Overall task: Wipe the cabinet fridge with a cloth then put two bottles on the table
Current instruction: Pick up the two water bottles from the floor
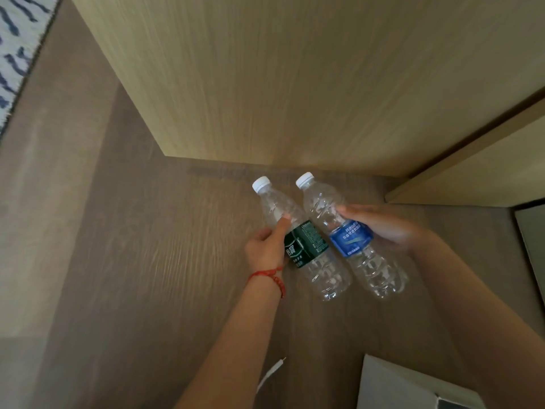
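Observation:
Two clear plastic water bottles with white caps are held side by side in the air over the wood floor, tilted with caps pointing up and left. My left hand (267, 249), wearing a red string bracelet, grips the green-labelled bottle (306, 243) at its label. My right hand (380, 225) is wrapped around the blue-labelled bottle (351, 237) from the right. The two bottles nearly touch at their labels. No cloth is in view.
A light wooden cabinet panel (295, 78) fills the top of the view, with a second panel edge (472, 172) at the right. Brown wood floor (132, 261) lies below. A patterned rug (14, 48) is top left; a white box (407, 385) sits bottom right.

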The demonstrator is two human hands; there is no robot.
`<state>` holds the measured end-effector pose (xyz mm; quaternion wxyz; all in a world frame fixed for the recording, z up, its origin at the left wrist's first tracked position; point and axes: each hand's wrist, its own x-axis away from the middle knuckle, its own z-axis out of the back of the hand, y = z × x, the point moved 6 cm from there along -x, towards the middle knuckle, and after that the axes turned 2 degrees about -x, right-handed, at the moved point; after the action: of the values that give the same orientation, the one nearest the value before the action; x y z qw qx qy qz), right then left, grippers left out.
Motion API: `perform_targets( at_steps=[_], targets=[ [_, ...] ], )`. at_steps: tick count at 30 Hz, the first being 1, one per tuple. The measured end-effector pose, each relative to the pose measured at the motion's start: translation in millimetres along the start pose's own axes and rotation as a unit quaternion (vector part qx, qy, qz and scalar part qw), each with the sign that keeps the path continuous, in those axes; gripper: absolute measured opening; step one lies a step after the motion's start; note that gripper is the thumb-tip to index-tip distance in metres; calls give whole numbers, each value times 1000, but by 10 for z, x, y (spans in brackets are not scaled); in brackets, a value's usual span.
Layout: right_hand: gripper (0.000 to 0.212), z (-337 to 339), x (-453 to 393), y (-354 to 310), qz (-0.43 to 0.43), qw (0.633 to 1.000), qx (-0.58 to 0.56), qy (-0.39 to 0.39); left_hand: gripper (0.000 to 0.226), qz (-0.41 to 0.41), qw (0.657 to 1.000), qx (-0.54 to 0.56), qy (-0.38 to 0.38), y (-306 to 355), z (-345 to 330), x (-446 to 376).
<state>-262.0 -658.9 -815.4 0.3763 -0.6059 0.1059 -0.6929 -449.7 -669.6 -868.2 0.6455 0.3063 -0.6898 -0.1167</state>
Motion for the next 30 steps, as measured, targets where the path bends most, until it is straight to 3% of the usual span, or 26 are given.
perform_targets(
  at_steps=[3,10,14,22,24,27,30],
  targets=[
    [92,-53,-33,32,6,999,-39,5,22,-14,1000,-24,-4,27,-11,7],
    [59,-141,-49,94,17,989,-145,-5,24,-10,998,-55,-40,68,-38,-4],
    [91,-315,44,203,-12,976,-214,-38,25,0,997,-75,-29,58,113,140],
    [94,-667,671,177,-69,951,-295,-58,30,40,985,-165,11,-18,745,805],
    [80,-701,909,100,-83,948,-304,-49,32,49,984,-172,17,43,857,1030],
    [51,-736,1310,-94,-87,944,-317,-42,58,39,981,-190,23,227,974,1389],
    [45,-766,1698,-326,-81,934,-345,-43,54,36,979,-201,24,449,1063,1745]
  ],
)
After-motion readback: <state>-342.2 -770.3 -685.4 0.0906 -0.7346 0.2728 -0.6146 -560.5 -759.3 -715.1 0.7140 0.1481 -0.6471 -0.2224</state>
